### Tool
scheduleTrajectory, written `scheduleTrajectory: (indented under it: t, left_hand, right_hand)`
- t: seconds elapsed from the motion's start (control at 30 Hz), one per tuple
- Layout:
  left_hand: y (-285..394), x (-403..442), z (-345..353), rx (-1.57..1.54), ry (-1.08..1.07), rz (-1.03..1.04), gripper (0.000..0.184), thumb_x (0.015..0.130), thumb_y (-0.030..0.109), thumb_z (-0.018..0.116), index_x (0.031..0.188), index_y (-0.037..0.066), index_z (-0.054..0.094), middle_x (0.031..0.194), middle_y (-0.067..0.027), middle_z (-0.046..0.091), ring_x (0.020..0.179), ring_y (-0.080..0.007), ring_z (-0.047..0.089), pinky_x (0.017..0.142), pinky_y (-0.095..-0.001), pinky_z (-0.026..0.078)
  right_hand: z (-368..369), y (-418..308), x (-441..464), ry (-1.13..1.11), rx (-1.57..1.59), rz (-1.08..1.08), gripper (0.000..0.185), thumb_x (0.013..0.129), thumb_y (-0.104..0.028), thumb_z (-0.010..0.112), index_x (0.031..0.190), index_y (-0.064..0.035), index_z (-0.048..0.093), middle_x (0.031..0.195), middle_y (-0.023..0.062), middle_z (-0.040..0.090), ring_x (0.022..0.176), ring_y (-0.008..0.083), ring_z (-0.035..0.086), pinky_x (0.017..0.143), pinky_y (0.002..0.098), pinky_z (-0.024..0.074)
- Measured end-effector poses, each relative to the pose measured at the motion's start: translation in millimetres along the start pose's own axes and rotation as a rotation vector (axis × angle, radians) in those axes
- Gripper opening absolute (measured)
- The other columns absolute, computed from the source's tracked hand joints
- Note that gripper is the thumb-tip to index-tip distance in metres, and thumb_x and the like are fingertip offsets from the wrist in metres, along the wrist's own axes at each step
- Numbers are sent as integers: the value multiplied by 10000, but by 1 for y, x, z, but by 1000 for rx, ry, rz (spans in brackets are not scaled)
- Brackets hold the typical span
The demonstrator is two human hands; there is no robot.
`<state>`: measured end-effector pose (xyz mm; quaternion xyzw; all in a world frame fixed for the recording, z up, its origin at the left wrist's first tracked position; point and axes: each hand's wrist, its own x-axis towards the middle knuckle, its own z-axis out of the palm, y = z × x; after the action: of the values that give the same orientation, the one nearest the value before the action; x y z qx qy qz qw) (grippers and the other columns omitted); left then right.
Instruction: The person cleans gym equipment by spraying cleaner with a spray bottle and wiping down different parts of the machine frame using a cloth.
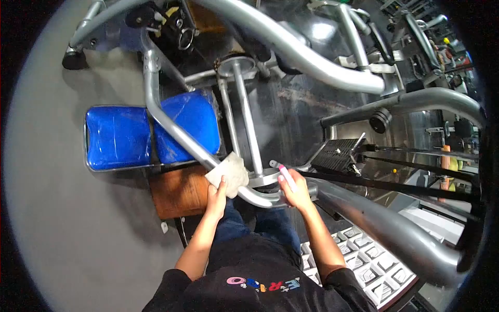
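My left hand [217, 196] is closed on a pale cloth [230, 174], which lies against the curved grey metal tube [195, 149] of a gym machine. In my right hand [297, 195] is a slim white-and-pink tool [284, 172] with a grey tip; its exact kind cannot be made out. The right fingers wrap around it, just above the lower bend of the tube [260, 200]. A round metal plate [263, 179] sits between the two hands.
Left of the tube are two blue padded seats [118, 136] and a brown wooden box [179, 192]. A thick frame tube [384, 223] runs along the right, near a weight stack [339, 153] and black straps [395, 183]. A white patterned panel [371, 262] lies at lower right.
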<state>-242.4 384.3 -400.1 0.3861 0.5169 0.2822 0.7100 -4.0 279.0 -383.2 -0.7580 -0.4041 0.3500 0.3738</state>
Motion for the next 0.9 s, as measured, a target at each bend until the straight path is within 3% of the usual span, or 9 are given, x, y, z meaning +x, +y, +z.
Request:
scheduleTrajectory:
  t: [0.23, 0.53, 0.63, 0.77, 0.9]
  left_hand:
    - [-30, 25, -5, -162, 124, -32, 468, 988, 315, 541, 1266, -60, 511, 1225, -109, 599, 1148, -172, 547, 995, -321, 399]
    - [-28, 54, -17, -214, 129, -136, 497, 977, 338, 560, 1289, -42, 493, 1258, -109, 578, 1168, -175, 539, 1009, -330, 406]
    - [-23, 89, -13, -110, 97, -107, 483, 975, 352, 562, 1252, -42, 530, 1205, -98, 605, 1103, -148, 557, 946, -306, 432]
    - [-6, 145, 1, 184, 85, -73, 435, 979, 354, 547, 1134, -48, 611, 1040, -67, 656, 912, -98, 574, 757, -284, 457]
    - [-1, 192, 16, 224, 99, 50, 419, 992, 319, 523, 1101, -73, 627, 991, -73, 681, 863, -117, 607, 754, -291, 473]
  right_hand:
    - [40, 32, 76, 59, -101, -52, 351, 889, -300, 625, 721, -4, 537, 700, 187, 551, 698, 401, 579, 643, 463, 446]
    - [73, 57, 113, 103, -133, 112, 344, 857, -292, 615, 694, 6, 557, 704, 221, 588, 705, 417, 602, 659, 477, 463]
    - [75, 64, 114, 33, -228, 135, 363, 857, -324, 608, 711, 7, 583, 757, 242, 616, 767, 419, 630, 703, 483, 486]
    - [80, 73, 114, -90, -376, 271, 420, 854, -397, 569, 795, 7, 664, 839, 254, 657, 860, 427, 650, 798, 494, 507]
    - [78, 87, 115, -257, -489, 354, 478, 832, -442, 559, 899, 5, 718, 887, 273, 673, 901, 435, 655, 861, 491, 507]
